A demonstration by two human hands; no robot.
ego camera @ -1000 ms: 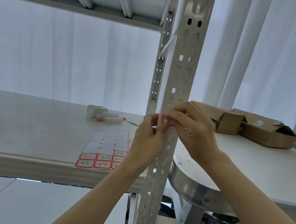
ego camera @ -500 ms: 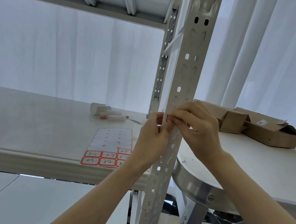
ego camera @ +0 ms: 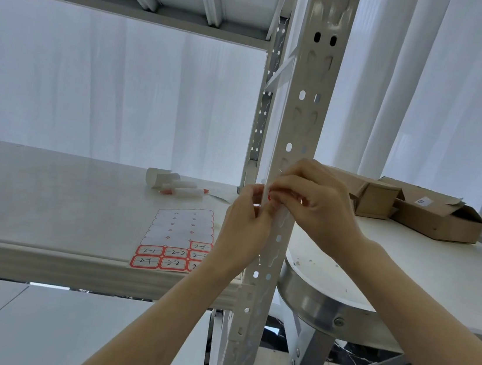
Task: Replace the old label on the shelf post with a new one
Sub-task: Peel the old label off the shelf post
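Observation:
A white perforated shelf post (ego camera: 304,123) runs up the middle of the view. A small red-edged label (ego camera: 269,197) sits on the post at hand height, almost wholly hidden by fingers. My left hand (ego camera: 243,228) pinches at the label from the left side of the post. My right hand (ego camera: 313,204) presses its fingertips on the same spot from the right. A label sheet (ego camera: 178,243) lies on the shelf board, its lower rows holding red-bordered handwritten labels, its upper rows peeled.
The white shelf board (ego camera: 47,202) also carries a paper roll and a red-capped marker (ego camera: 176,187). Right of the post stands a round metal-rimmed table (ego camera: 404,280) with open cardboard boxes (ego camera: 431,213). White curtains hang behind.
Both hands stay at the same spot on the post. The fingers have closed over the label, so less of its red edge shows. The view has shifted slightly.

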